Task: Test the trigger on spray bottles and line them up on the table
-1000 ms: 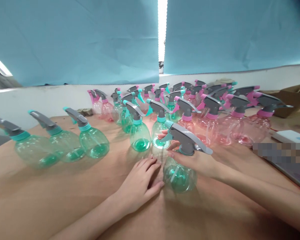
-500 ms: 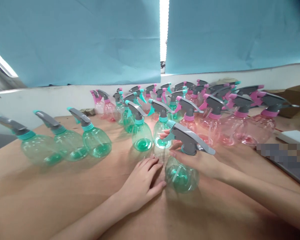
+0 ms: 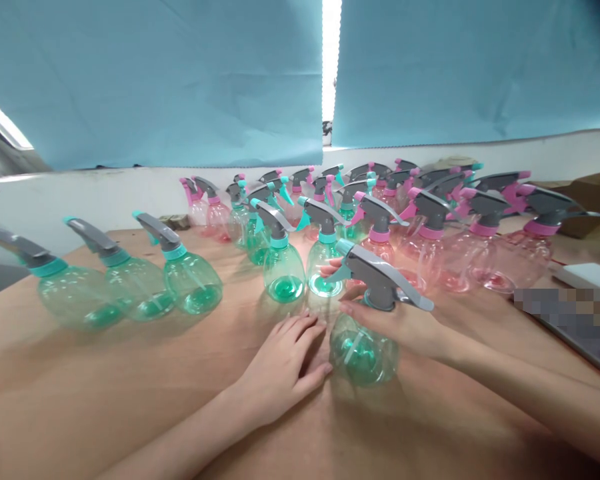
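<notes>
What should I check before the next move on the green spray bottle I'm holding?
1. Grip: right hand is closed round the neck of the green spray bottle: ok.
2. Footing: the bottle stands on its base on the table: ok.
3. Grey trigger head fully seated on the collar: cannot tell, the fingers cover the collar.
4. Left hand lies flat and open on the table beside the bottle; whether it touches the bottle: cannot tell.
5. Clearance behind: two green bottles stand close behind the nozzle, so room there looks tight: not ok.
</notes>
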Tool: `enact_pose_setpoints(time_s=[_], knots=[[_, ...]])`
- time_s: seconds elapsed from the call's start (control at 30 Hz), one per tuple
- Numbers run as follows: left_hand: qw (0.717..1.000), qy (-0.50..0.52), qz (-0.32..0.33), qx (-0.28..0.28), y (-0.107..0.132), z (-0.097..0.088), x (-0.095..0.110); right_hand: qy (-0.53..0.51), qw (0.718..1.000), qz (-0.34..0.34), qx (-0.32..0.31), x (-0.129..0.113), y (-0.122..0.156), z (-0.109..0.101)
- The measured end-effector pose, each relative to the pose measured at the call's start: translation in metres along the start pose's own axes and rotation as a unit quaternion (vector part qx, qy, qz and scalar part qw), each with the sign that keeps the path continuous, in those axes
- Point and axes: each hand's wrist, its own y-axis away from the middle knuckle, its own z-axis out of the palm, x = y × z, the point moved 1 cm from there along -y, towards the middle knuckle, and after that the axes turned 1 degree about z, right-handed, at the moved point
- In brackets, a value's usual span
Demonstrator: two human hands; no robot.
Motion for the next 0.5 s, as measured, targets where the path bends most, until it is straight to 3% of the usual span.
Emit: enact_pose_setpoints(time_s=[0.3, 0.5], knots=[[1.0, 0.002, -0.002, 0.005, -0.0011, 0.0005, 0.0002, -0.007, 1.0, 0.022, 0.002, -0.0061, -0.0023, 0.0017], [1.0, 0.004, -0.002, 0.01, -0.0017, 0.0001, 0.0016, 0.063, 0.998, 0.021, 0.006, -0.0057, -0.002, -0.0007]])
